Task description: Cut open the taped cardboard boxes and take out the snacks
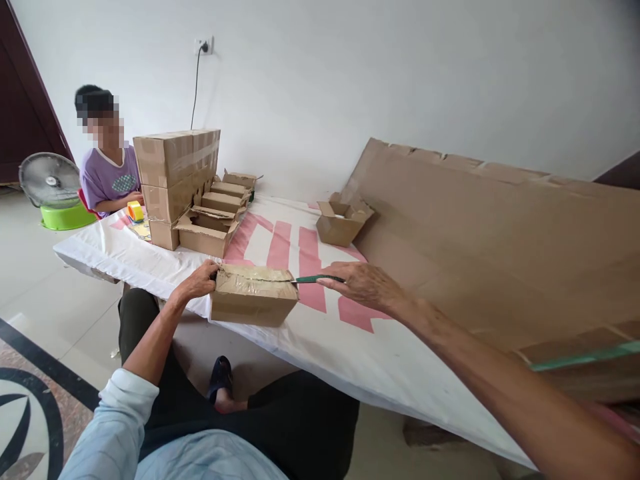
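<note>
A taped cardboard box (254,308) sits at the near edge of the table, its top seam partly slit. My left hand (199,280) is closed on the left end of this box, with the fingertips partly hidden behind its edge. In my right hand (363,283) is a knife with a green handle (320,278). The knife lies nearly level, and its thin tip meets the right end of the top seam. The fingers of my right hand are wrapped round the handle.
Stacked closed boxes (170,177) stand at the left, beside a row of open boxes (207,230). Another open box (340,223) is farther back. A large cardboard sheet (490,247) leans at the right. A person (111,173) sits behind the stack, near yellow tape (135,212) and a fan (50,180).
</note>
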{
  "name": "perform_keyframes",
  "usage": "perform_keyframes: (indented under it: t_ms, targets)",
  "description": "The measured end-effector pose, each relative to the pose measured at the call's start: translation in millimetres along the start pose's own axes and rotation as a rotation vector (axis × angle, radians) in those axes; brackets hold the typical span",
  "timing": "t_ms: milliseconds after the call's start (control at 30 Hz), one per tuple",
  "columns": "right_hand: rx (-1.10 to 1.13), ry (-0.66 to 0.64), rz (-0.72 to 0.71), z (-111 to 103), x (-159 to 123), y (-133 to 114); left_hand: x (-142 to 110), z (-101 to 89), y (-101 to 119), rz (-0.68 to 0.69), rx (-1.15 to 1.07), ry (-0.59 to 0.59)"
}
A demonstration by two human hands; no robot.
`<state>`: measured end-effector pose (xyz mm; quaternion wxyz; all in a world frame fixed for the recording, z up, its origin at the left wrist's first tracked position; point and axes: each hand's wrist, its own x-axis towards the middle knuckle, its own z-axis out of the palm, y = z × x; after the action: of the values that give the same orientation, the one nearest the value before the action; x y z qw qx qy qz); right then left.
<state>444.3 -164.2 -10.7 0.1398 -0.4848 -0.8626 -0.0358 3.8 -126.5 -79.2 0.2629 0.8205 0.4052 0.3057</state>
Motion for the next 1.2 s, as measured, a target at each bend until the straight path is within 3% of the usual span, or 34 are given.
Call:
perform_keyframes:
  t_ms: [200, 333, 400, 600, 700, 767, 867, 933, 1067, 1200]
  targets:
    - [0.077, 0.049, 0.083, -9, -22, 7, 2, -8.6, -5, -0.038, 0.013, 0.007]
    - [0.252, 0.308, 0.312, 3, -55, 23, 2, -19.6, -19, -0.058, -0.007, 0.035]
    - [0.325, 0.391, 0.44, 30, -72, 22, 3, -22.4, -21, -0.044, -0.021, 0.014]
    - [0.264, 0.27, 0.69, 144, -93, -33, 1, -24.8, -7, -0.032, -0.094, -0.043]
    - [0.19, 0.278, 0.71, 169, -91, -50, -2, -27.1, -3, -0.037, -0.134, -0.054]
    - [0.272, 0.356, 0.684, 168, -80, -52, -2, -27.9, -4, -0.029, -0.151, -0.058]
    - [0.615, 0.515, 0.585, 153, -51, -55, -1, -27.4, -8, -0.029, -0.175, -0.07]
    - [0.804, 0.529, 0.52, 144, -28, -63, 1, -26.8, -10, -0.024, -0.179, -0.079]
    - [0.803, 0.516, 0.438, 136, 1, -88, 5, -27.1, -16, 0.017, -0.205, -0.083]
    - [0.742, 0.569, 0.372, 134, 0, -99, 5, -26.8, -22, -0.054, -0.22, -0.066]
